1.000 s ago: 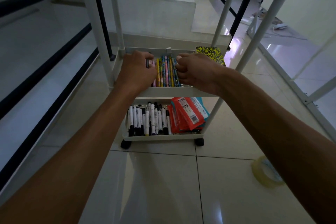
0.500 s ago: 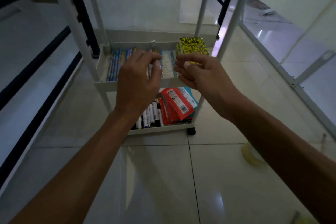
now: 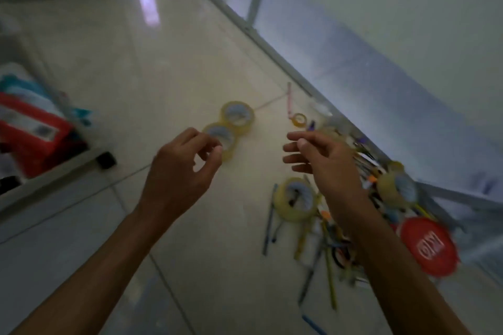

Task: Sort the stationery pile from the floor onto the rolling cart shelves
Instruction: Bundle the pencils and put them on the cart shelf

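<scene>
View swung off cart shelves toward floor pile; my hands, at pencil tray half a second back, now hang over tiles. My left hand loosely curled, holding nothing — two touching tape rolls just past fingertips at 1 o'clock. My right hand relaxed, fingers spread, empty. Stationery pile at 5 o'clock under right forearm, tape roll on top, red lid beside. Cart at 9 o'clock, red box on bottom shelf — blurred.

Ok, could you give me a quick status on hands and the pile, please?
Left hand, right hand open, empty. Stationery pile on floor. Nothing blocking.
</scene>
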